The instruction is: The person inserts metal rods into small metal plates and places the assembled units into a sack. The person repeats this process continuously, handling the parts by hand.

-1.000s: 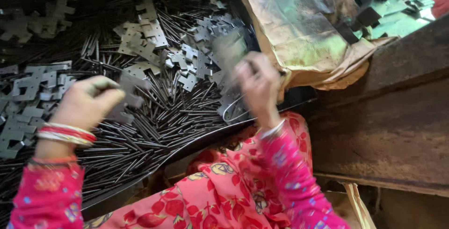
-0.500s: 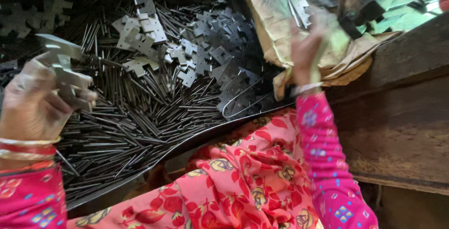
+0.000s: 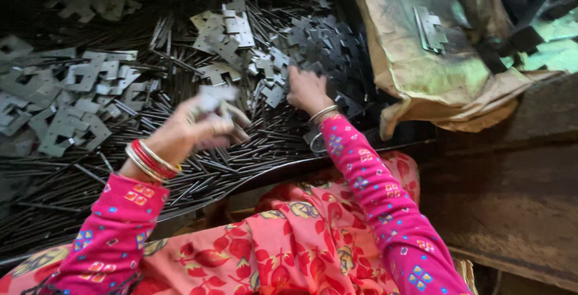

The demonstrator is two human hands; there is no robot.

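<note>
Head view, looking down over a lap in red flowered cloth (image 3: 289, 247) toward a desk (image 3: 361, 156) heaped with metal parts.

Nearest, the left hand (image 3: 192, 127), with red and gold bangles (image 3: 150, 159) at the wrist, is raised a little above the near edge of the desk. Its fingers are curled closed around a small stack of flat metal plates (image 3: 218, 99); the stack is blurred, so the count cannot be told.

Beneath it, thin dark metal rods (image 3: 180, 177) lie loose across the desk, many pointing toward the near edge.

Further in, the right hand (image 3: 307, 90) rests palm-down on a pile of cut-out plates (image 3: 271, 69) near the middle of the desk. Its fingertips are hidden among the plates, so it cannot be told whether it grips one or only touches them.

At the far right corner a stained brown sack (image 3: 421, 72) lies open with a few stacked plates (image 3: 430, 30) on it. More grey plates (image 3: 72, 102) spread toward the left edge.

Risks, as judged: the stamped plate edges and rod ends look sharp and both hands are bare, so a cut is possible; the held stack may fan out and slip; rods near the near edge could roll off onto the lap.
</note>
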